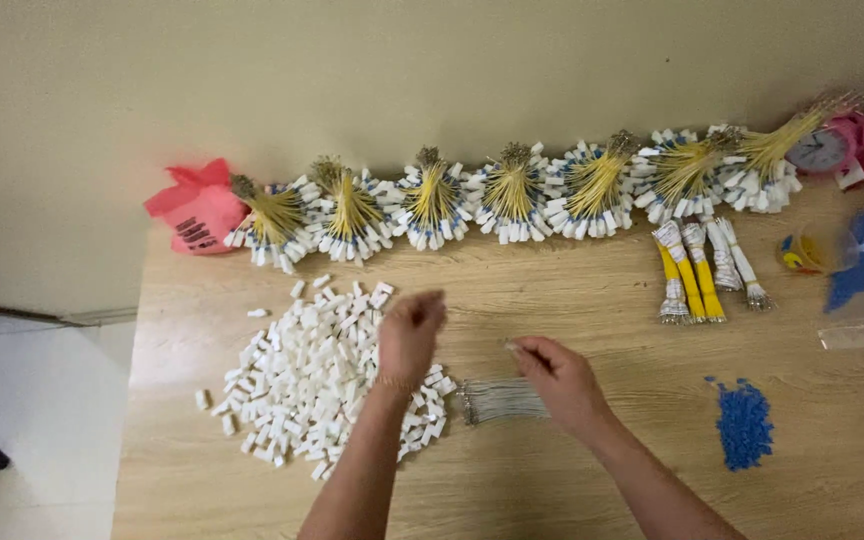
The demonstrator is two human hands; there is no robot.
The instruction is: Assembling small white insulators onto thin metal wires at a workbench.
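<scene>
Wooden table [572, 290]: 7 fanned wire bundles [512, 195]; 2 hands [482, 355]; 1 white heap [302, 385].

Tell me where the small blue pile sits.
In the head view, the blue pile lies on the table, beyond the right hand, below the yellow bundles.

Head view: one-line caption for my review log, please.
Left hand over pile of white plastic connectors, right hand pinching a wire above a wire bundle on wooden table.

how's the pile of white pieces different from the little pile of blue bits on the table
The white pile is far larger than the blue pile. White pieces are blocky; blue bits look like fine grains. The left hand hovers over the white pile; the blue pile lies apart from the right hand. Both lie loose on the wooden table.
</scene>
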